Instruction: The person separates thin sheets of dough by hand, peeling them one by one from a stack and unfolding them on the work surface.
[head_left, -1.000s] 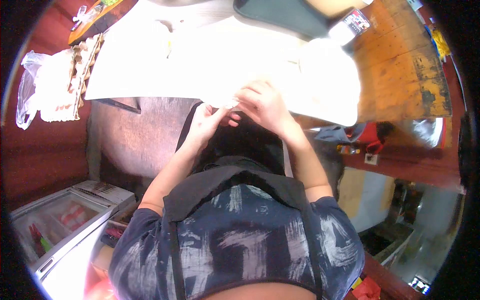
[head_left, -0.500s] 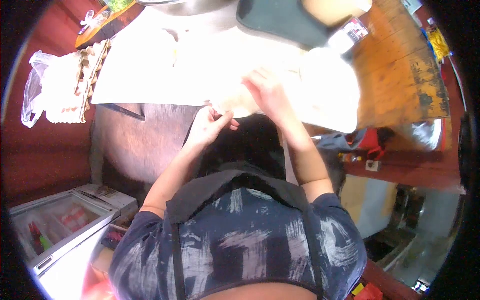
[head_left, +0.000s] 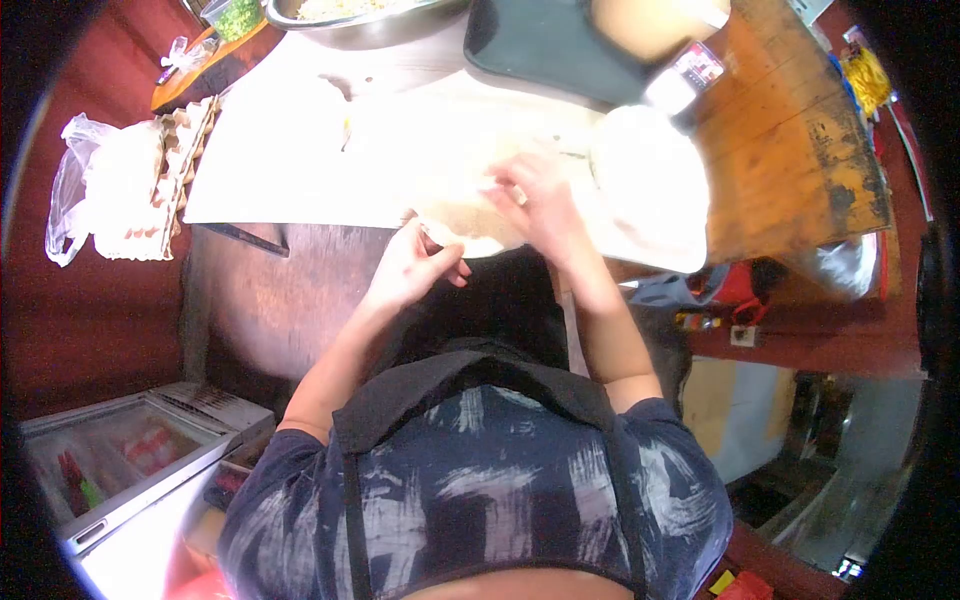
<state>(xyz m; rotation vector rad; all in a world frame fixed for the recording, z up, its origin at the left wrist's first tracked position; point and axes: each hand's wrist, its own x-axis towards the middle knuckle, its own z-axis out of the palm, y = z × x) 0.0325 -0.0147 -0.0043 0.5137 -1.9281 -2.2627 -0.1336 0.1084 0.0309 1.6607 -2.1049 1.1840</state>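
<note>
A thin, pale, rounded sheet that looks like a dough wrapper (head_left: 465,228) lies at the near edge of the white board (head_left: 300,200). My left hand (head_left: 412,268) pinches its left edge between thumb and fingers. Over the sheet's right side, my right hand (head_left: 545,205) has its fingers curled in a pinch; glare hides whatever is between the tips. Right of it, a white rounded stack or plate (head_left: 650,165) is washed out by bright light.
A metal bowl of shredded food (head_left: 360,22) and a dark tray (head_left: 540,50) stand at the back. Egg cartons (head_left: 180,150) and a plastic bag (head_left: 72,185) sit left. A small printed container (head_left: 685,78) is on the wooden table (head_left: 790,150). A glass-topped freezer (head_left: 140,450) stands lower left.
My right hand has shifted slightly right and down, its fingers more curled. My left hand keeps its pinch on the wrapper. The view has tilted a little, showing more of the bowl.
</note>
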